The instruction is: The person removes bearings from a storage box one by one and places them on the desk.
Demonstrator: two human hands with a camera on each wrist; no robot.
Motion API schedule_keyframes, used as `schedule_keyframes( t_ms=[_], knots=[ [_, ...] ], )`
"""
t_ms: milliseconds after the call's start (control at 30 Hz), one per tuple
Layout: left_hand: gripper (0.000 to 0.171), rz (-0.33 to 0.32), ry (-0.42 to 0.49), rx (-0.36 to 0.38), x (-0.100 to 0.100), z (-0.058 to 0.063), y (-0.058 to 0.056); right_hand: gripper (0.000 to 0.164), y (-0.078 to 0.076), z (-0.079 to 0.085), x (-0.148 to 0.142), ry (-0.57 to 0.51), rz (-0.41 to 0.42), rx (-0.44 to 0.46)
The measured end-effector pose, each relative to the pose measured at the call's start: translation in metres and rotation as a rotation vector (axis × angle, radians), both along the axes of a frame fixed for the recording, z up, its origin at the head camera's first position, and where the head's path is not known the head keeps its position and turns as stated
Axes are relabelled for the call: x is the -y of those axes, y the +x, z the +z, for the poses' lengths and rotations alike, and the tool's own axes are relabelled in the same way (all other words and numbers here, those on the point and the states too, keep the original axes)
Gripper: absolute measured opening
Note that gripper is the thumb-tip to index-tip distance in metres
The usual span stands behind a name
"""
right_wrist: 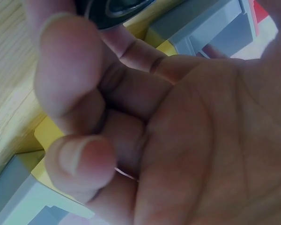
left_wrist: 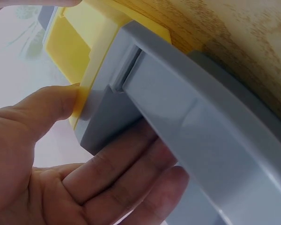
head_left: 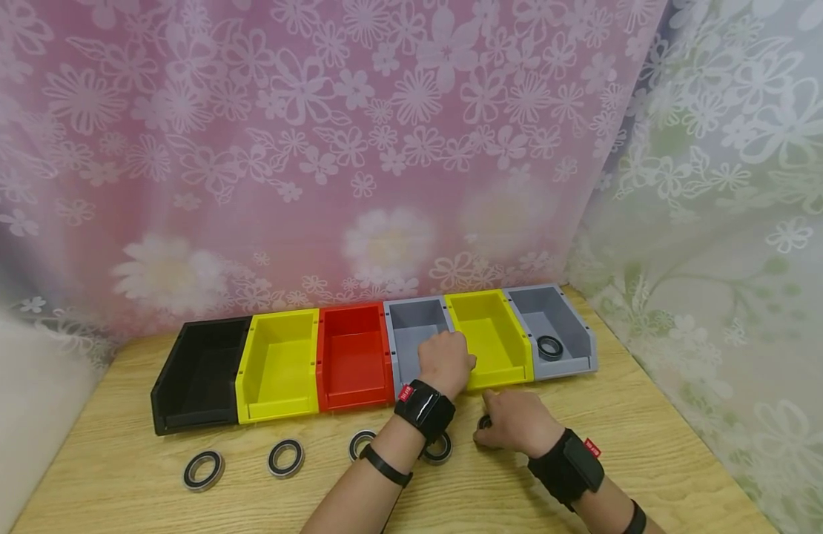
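My left hand (head_left: pixel 446 362) reaches over the middle grey bin (head_left: pixel 418 314). In the left wrist view its fingers (left_wrist: pixel 126 180) extend down inside this bin, while the thumb lies over the edge shared with the neighbouring yellow bin (left_wrist: pixel 68 47). Just in front of the yellow bin, my right hand (head_left: pixel 521 423) pinches a black-sealed ball bearing (head_left: pixel 485 422) close over the table. Part of that bearing shows at the top of the right wrist view, beyond curled fingers (right_wrist: pixel 70 70). Another bearing (head_left: pixel 549 357) lies in the rightmost grey bin (head_left: pixel 565 367).
A black bin (head_left: pixel 196 411), a second yellow bin (head_left: pixel 278 409) and a red bin (head_left: pixel 356 398) continue the row leftward. Before the row, several bearings lie on the wooden table (head_left: pixel 118 482), including one at far left (head_left: pixel 203 485) and one partly behind the left forearm (head_left: pixel 448 449). Flowered curtains hang behind.
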State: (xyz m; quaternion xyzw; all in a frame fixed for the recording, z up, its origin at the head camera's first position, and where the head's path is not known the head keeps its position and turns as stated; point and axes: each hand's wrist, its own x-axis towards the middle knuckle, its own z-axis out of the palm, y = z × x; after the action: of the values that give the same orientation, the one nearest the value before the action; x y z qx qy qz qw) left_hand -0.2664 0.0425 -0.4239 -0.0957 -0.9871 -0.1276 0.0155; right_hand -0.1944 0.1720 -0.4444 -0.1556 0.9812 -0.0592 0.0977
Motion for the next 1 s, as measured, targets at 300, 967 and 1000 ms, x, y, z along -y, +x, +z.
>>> schedule_keyframes(
  t_ms=[300,967,1000],
  knots=[
    [0.039,0.006,0.002,-0.006,-0.0002,-0.0001,0.0003,0.041,0.0016,0.0002,0.0021,-0.001,0.014,-0.008],
    [0.04,-0.003,0.009,-0.006,0.0003,-0.0033,-0.002,0.042,0.0024,-0.0005,0.0031,0.008,-0.009,-0.005],
    [0.04,-0.003,0.009,-0.004,0.0002,-0.0035,-0.002,0.043,0.0024,-0.0005,0.0031,0.009,-0.011,-0.007]
  ],
)
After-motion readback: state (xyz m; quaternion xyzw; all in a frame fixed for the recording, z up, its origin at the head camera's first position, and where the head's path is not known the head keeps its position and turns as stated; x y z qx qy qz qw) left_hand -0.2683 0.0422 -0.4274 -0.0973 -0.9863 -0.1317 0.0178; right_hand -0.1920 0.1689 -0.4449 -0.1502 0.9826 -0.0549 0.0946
